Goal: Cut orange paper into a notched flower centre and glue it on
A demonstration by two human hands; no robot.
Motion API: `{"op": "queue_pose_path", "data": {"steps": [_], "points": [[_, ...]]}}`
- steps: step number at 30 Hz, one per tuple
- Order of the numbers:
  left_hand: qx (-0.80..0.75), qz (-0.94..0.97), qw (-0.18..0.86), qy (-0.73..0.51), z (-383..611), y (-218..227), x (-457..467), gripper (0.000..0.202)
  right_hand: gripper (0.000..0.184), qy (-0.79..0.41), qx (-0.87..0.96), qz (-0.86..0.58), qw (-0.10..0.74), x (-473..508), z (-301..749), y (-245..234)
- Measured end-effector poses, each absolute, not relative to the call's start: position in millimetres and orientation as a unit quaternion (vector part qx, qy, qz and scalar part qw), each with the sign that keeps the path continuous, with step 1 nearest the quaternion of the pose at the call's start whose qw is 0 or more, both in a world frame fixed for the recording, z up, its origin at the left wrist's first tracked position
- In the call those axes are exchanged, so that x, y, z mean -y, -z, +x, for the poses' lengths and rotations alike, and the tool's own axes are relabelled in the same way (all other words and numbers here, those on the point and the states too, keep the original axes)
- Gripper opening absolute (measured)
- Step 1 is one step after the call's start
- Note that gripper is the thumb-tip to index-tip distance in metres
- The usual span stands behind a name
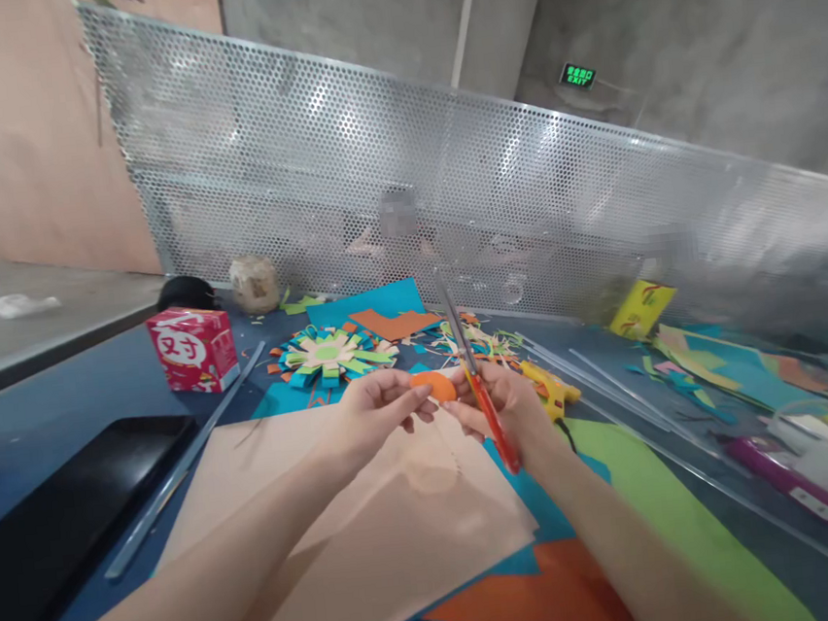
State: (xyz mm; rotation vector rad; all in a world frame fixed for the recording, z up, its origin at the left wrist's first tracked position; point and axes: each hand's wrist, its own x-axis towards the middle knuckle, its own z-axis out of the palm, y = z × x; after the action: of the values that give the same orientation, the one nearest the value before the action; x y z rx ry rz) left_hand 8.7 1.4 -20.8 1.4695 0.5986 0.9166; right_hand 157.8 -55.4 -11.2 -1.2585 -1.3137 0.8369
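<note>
My left hand pinches a small round orange paper piece above the table. My right hand grips red-handled scissors, whose blades point up and away beside the orange piece. Under both hands lies a large peach paper sheet. A paper flower of green, blue and orange strips rests further back on the table.
A red box stands at the left, with a black tablet nearer me. Green, blue and orange sheets lie to the right. A yellow glue gun, glue sticks and paper scraps surround them. A perforated metal screen backs the table.
</note>
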Motion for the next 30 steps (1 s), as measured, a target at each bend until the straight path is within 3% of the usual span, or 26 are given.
{"op": "queue_pose_path", "data": {"steps": [11,16,25,30], "points": [[-0.222,0.588,0.659,-0.414,9,21,5,0.013,0.030,-0.313,0.522,-0.551,0.571,58,158,16],[-0.209,0.482,0.699,-0.485,7,17,5,0.012,0.026,-0.309,0.531,-0.536,0.579,61,154,19],[-0.161,0.385,0.740,-0.528,3,9,10,0.010,0.027,-0.263,0.563,-0.568,0.540,67,149,21],[-0.142,0.440,0.740,-0.489,6,11,16,0.011,0.021,-0.225,0.588,-0.579,0.519,74,143,23]]}}
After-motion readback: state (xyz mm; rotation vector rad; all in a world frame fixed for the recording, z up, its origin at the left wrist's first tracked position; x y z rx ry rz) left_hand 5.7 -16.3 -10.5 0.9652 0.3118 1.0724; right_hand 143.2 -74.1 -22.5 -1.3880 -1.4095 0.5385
